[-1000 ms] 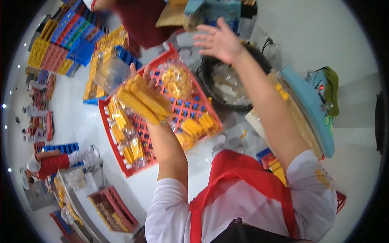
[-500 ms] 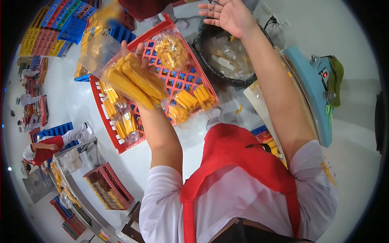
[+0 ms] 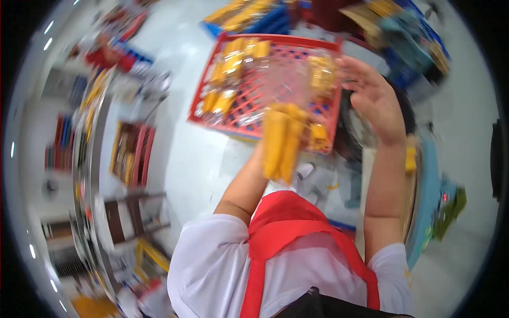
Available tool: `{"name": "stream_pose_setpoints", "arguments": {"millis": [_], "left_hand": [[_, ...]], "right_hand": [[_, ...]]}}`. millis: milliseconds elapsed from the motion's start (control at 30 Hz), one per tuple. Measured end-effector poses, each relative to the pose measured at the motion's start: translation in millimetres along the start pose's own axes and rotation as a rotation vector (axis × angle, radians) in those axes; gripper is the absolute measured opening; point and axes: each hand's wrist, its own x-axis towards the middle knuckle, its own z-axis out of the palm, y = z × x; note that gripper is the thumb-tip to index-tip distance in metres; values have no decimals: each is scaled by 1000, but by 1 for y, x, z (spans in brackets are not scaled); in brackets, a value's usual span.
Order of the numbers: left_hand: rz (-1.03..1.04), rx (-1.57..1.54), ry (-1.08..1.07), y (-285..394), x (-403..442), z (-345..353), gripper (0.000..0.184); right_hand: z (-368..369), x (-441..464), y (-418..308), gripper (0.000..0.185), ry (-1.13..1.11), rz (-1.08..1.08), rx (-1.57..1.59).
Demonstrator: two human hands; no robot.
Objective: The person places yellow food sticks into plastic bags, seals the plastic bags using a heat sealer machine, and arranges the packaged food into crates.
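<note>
A clear plastic bag of long yellow sticks (image 3: 283,140) rests in my left hand (image 3: 260,158), which is mostly hidden behind it. The sticks hang toward my apron, and the see-through part of the bag extends over the red crate (image 3: 268,38). Empty, with its fingers apart and slightly bent, my right hand (image 3: 374,98) hovers by the crate's right rim. A wrapped yellow pack (image 3: 322,74) lies in the crate near those fingertips; whether they touch, I cannot tell. Several more wrapped yellow packs (image 3: 225,74) line the crate's left side. Motion blurs the bag.
A black-lined bin (image 3: 400,106) stands partly behind my right arm. To the right is a light-blue machine or table edge (image 3: 422,196) with a green cloth (image 3: 450,214). A blue crate of yellow goods (image 3: 265,24) sits beyond. Another person in red (image 3: 108,55) is at far left.
My view has swung, so the crate now appears higher and squarer. The bag has turned more upright and come nearer my body. My right hand has come down beside the crate.
</note>
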Motion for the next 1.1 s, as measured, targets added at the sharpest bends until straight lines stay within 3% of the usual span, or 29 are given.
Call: {"name": "stream_pose_setpoints", "arguments": {"millis": [67, 133, 167, 233, 367, 467, 533, 600, 700, 767, 833, 900, 967, 1100], "left_hand": [[-104, -120, 25, -2, -47, 18, 68], [-210, -237, 26, -3, -96, 40, 68], [-242, -278, 26, 0, -117, 48, 68], [-246, -332, 35, 11, -152, 54, 68], [-159, -465, -22, 60, -207, 50, 60], [-51, -304, -184, 113, -255, 52, 63], [135, 6, 348, 137, -307, 24, 67], [369, -444, 330, 168, -353, -13, 75], [549, -318, 306, 225, -422, -29, 77], [753, -145, 426, 257, -456, -29, 82], [841, -73, 519, 285, -482, -40, 81], [928, 4, 605, 316, -501, -49, 80], [1025, 26, 725, 348, -515, -56, 78], [1131, 43, 692, 410, -529, -78, 74]], "right_hand": [[41, 8, -12, 54, -112, -58, 21], [75, 18, -22, 44, -297, -100, -251], [92, 21, -25, 44, -345, -128, -230], [123, 31, -30, 25, -514, 124, -141], [205, 60, -35, 12, -716, 24, -111], [287, 82, -31, 8, -786, -203, -236], [347, 95, -25, 8, -730, -59, -212], [403, 111, -22, 8, -703, -19, -264], [477, 133, 1, 9, -720, -1, -320], [528, 144, 18, 9, -643, 39, -223], [572, 152, 22, 8, -655, -74, -220], [610, 162, 27, 8, -690, 130, -74], [641, 177, 38, 12, -735, 144, -68], [695, 220, 69, 10, -1007, 160, 162]]}}
